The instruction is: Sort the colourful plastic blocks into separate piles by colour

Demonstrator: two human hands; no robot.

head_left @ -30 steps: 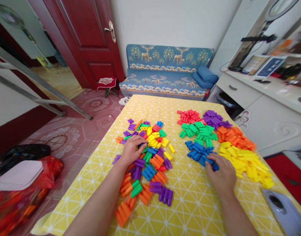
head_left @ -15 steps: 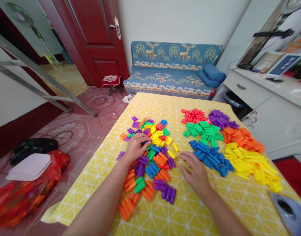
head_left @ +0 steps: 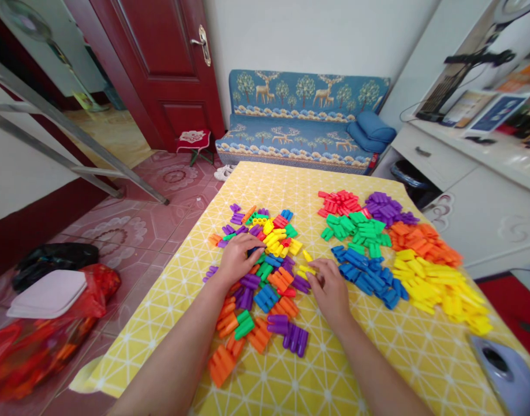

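**Hands at the mixed block heap**

Landmark: mixed heap of coloured plastic blocks (head_left: pixel 265 271) on the yellow patterned tablecloth (head_left: pixel 355 358).

Left hand (head_left: pixel 238 261): on the heap's left side, fingers curled over a dark blue block (head_left: pixel 253 252).

Right hand (head_left: pixel 331 292): at the heap's right edge, fingertips pinching a yellow plastic block (head_left: pixel 307 269).

Colour-sorted block piles (head_left: pixel 395 248): right of the heap.
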